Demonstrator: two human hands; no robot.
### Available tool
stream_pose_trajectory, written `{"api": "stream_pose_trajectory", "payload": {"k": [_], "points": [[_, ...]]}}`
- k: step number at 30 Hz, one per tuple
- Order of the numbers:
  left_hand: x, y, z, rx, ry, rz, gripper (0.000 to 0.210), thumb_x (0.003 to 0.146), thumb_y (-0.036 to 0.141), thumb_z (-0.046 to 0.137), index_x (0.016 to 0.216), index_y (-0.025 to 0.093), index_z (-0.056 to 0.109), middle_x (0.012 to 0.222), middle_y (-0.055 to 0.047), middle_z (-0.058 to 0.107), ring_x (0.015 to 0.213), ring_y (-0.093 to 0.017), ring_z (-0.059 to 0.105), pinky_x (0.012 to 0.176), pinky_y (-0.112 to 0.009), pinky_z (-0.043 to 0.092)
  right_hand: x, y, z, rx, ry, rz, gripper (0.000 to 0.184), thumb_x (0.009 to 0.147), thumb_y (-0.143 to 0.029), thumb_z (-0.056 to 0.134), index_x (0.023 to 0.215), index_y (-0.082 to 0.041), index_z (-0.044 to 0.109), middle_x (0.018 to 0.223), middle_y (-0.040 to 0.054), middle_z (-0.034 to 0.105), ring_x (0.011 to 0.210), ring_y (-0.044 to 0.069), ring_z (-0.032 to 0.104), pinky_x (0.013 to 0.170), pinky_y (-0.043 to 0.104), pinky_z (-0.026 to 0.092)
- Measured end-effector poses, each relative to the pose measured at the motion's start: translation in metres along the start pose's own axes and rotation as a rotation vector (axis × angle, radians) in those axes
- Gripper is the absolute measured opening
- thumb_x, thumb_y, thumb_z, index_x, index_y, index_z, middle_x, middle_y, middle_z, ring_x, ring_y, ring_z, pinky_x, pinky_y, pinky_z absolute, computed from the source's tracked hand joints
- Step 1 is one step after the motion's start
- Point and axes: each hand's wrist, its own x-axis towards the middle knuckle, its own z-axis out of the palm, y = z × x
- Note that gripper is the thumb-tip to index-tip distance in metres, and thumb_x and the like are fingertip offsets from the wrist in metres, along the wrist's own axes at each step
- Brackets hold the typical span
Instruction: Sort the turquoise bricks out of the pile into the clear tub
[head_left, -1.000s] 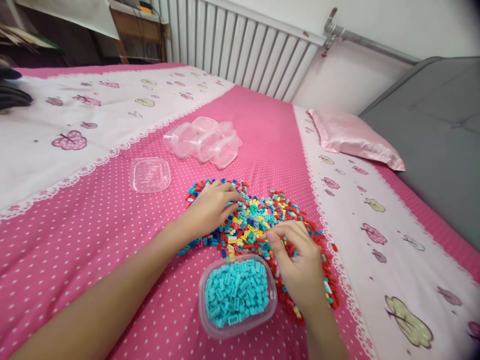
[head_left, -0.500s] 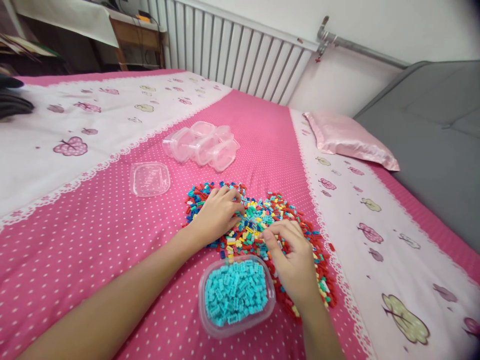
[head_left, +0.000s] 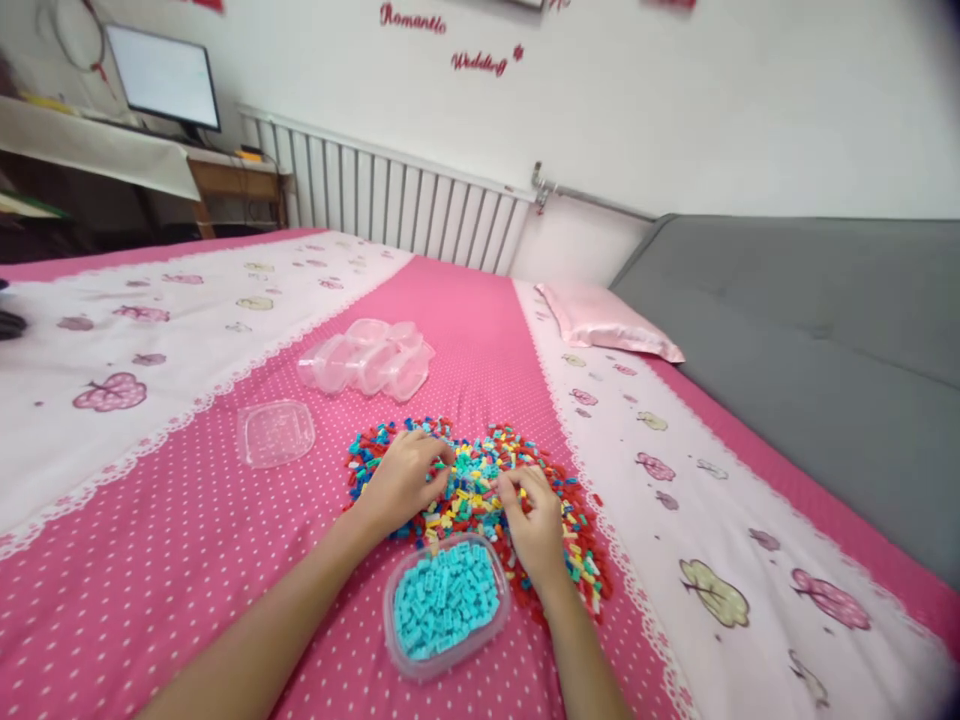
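Note:
A loose heap of small toy bricks (head_left: 469, 510) in red, blue, yellow, white and turquoise is spread on the bed. Over the heap's left part is my left hand (head_left: 407, 480), its fingers curled down towards the bricks; its fingertips are too small to show what they hold. My right hand (head_left: 536, 520) is at the heap's right half, thumb and forefinger pinched together, with any brick between them too tiny to name. Just in front of the heap, between my forearms, stands a clear plastic tub (head_left: 393, 655) filled with turquoise bricks (head_left: 446, 597).
A clear lid (head_left: 277, 433) lies on the pink dotted bedspread (head_left: 225, 520) to the left. Several empty clear tubs (head_left: 367, 360) are grouped behind the heap. Farther off are a pink pillow (head_left: 607, 322), a grey headboard (head_left: 787, 370), a radiator (head_left: 390, 190) and a monitor (head_left: 163, 80).
The view has tilted up, bringing the monitor and wall lettering into sight. My left fingers, spread over the bricks before, are more curled. My right hand keeps its pinch near the heap.

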Motion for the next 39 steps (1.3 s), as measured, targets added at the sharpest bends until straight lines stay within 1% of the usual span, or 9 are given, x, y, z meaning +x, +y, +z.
{"api": "stream_pose_trajectory", "payload": {"k": [5,10,17,21,24,27,32,35,39], "points": [[0.003,0.018,-0.017,-0.105,0.022,0.079,0.008,0.087,0.013,0.060,0.090,0.018,0.065,0.089,-0.003,0.070,0.088,-0.019,0.063,0.080,-0.030,0.046,-0.007,-0.011,-0.011,0.035,0.094,-0.004,0.026,0.101,-0.034,0.050,0.085,-0.021,0.067,0.081,0.0031,0.067,0.080,0.020,0.063,0.076,0.032,0.048],[-0.015,0.053,-0.030,-0.191,0.012,0.095,0.008,0.087,0.016,0.064,0.088,0.022,0.069,0.084,0.001,0.070,0.081,-0.016,0.063,0.074,-0.025,0.046,-0.023,-0.045,-0.009,0.117,-0.015,-0.014,0.016,0.097,-0.030,0.058,0.105,-0.024,0.070,0.101,0.0030,0.074,0.092,0.019,0.070,0.084,0.029,0.053],[-0.063,0.084,-0.027,-0.371,0.137,-0.099,0.004,0.088,0.023,0.066,0.087,0.022,0.070,0.082,0.000,0.070,0.077,-0.017,0.063,0.073,-0.027,0.047,-0.056,-0.073,-0.008,0.172,-0.025,0.046,0.010,0.094,-0.024,0.061,0.092,-0.022,0.071,0.090,0.0034,0.073,0.085,0.019,0.071,0.075,0.027,0.055],[-0.086,0.083,-0.031,-0.354,0.159,-0.195,0.015,0.091,0.037,0.065,0.096,0.025,0.073,0.096,-0.004,0.075,0.095,-0.024,0.067,0.088,-0.037,0.049,-0.064,-0.075,-0.006,0.128,0.025,0.071,0.012,0.091,-0.021,0.061,0.090,-0.023,0.072,0.090,0.0034,0.074,0.085,0.020,0.070,0.078,0.029,0.054],[-0.111,0.074,-0.026,-0.420,0.207,-0.315,0.031,0.096,0.046,0.055,0.112,0.022,0.067,0.114,-0.009,0.072,0.109,-0.028,0.066,0.095,-0.043,0.051,-0.070,-0.074,0.001,0.049,0.116,0.100,0.015,0.089,-0.019,0.060,0.097,-0.022,0.072,0.092,0.0047,0.073,0.084,0.021,0.068,0.080,0.032,0.052],[-0.135,0.066,-0.011,-0.412,0.261,-0.317,0.052,0.087,0.051,0.066,0.128,0.020,0.055,0.130,-0.014,0.065,0.120,-0.033,0.063,0.102,-0.050,0.051,-0.079,-0.071,0.012,-0.038,0.209,0.116,0.015,0.086,-0.020,0.061,0.095,-0.022,0.072,0.089,0.0057,0.072,0.089,0.026,0.063,0.085,0.039,0.047],[-0.148,0.062,0.009,-0.376,0.171,-0.289,0.081,0.074,0.046,0.082,0.140,0.022,0.043,0.143,-0.016,0.054,0.135,-0.037,0.052,0.113,-0.057,0.043,-0.087,-0.065,0.020,-0.116,0.265,0.119,0.013,0.090,-0.026,0.058,0.091,-0.023,0.071,0.092,0.0068,0.072,0.095,0.027,0.059,0.090,0.042,0.043],[-0.146,0.061,0.011,-0.393,0.170,-0.304,0.073,0.077,0.041,0.079,0.138,0.021,0.045,0.142,-0.016,0.055,0.135,-0.037,0.053,0.113,-0.058,0.043,-0.083,-0.064,0.019,-0.149,0.240,0.126,0.012,0.091,-0.026,0.059,0.092,-0.022,0.070,0.089,0.0059,0.073,0.090,0.026,0.060,0.086,0.039,0.043],[-0.145,0.062,0.011,-0.431,0.209,-0.298,0.065,0.079,0.037,0.076,0.135,0.022,0.047,0.143,-0.014,0.054,0.135,-0.034,0.053,0.113,-0.054,0.045,-0.071,-0.075,0.020,-0.203,0.113,0.099,0.008,0.087,-0.023,0.067,0.086,-0.027,0.074,0.082,0.0014,0.075,0.087,0.026,0.062,0.086,0.039,0.040]]}}
